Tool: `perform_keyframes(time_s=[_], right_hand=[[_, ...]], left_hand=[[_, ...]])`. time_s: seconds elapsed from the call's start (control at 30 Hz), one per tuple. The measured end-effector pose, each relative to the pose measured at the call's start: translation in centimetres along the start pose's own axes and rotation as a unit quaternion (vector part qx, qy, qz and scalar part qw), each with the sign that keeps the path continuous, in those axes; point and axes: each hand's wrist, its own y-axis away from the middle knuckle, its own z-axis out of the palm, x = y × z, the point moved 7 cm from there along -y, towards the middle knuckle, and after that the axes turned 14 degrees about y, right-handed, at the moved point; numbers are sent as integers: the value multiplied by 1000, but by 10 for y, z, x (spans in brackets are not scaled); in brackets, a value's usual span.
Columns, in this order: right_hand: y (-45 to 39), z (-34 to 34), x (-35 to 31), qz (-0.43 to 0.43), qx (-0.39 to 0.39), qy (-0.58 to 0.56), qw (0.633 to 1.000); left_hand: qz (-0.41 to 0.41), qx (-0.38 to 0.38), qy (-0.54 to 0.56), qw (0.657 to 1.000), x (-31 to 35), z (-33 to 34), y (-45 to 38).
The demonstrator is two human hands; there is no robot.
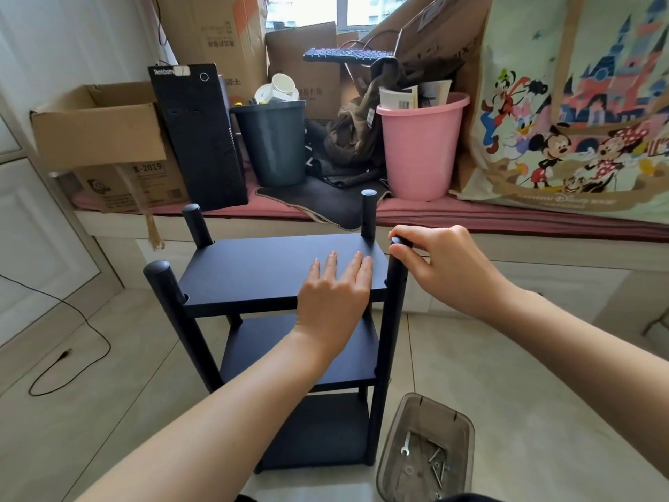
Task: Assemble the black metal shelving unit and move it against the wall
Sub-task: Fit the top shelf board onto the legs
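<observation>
The black metal shelving unit [253,269] stands upright on the tiled floor in front of me, with three shelves and four round posts. My left hand [335,295] lies flat, fingers straight, on the top shelf near its right front corner. My right hand [440,264] grips the top of the near right post [392,320], fingers curled over its cap. The other three post tops stick up free above the top shelf.
A clear plastic box [427,447] with a small wrench and screws sits on the floor right of the unit. Behind it a window bench holds cardboard boxes, a black computer tower [197,135], a dark bin [273,143], a pink bin [421,146] and a printed bag. A cable [68,342] lies on the floor at left.
</observation>
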Motion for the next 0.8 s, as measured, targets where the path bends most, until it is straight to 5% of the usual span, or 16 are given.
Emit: perform_keyframes(time_s=[0.1, 0.23, 0.4, 0.53, 0.8], right_hand=[[3, 7, 22, 127, -48, -167, 976], [10, 40, 61, 380, -145, -396, 823], [1, 75, 61, 482, -226, -438, 725], [-9, 98, 35, 483, -310, -505, 645], [-18, 101, 25, 481, -372, -469, 641]], left_hand=[[8, 17, 16, 1000, 1, -2, 4], [22, 46, 37, 998, 0, -9, 9], [69, 86, 82, 991, -5, -21, 24], [102, 72, 108, 986, -15, -30, 39], [47, -67, 200, 976, -24, -35, 41]])
